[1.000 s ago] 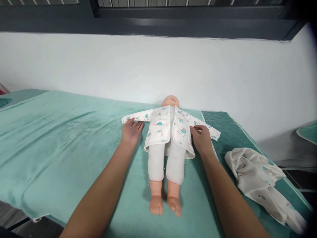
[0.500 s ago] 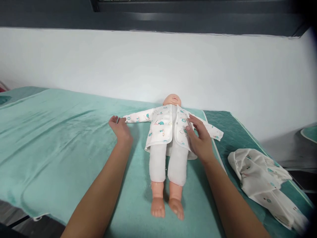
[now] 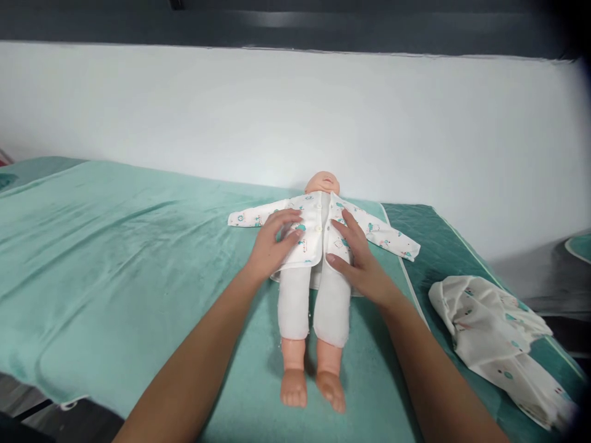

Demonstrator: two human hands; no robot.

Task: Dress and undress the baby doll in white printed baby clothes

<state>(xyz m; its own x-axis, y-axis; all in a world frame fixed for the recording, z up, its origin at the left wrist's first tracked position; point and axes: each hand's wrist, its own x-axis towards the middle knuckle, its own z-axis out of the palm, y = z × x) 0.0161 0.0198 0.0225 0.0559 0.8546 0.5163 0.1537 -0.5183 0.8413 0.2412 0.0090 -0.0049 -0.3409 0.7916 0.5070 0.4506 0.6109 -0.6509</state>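
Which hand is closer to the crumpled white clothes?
The right hand. It is at the jacket front, on the side toward the crumpled clothes, with green bedding between them. The left hand is at the jacket's other side, farther off.

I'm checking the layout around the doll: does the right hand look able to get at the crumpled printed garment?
Probably yes: the right hand seems to grip nothing, and only open green cover shows between it and the crumpled printed garment.
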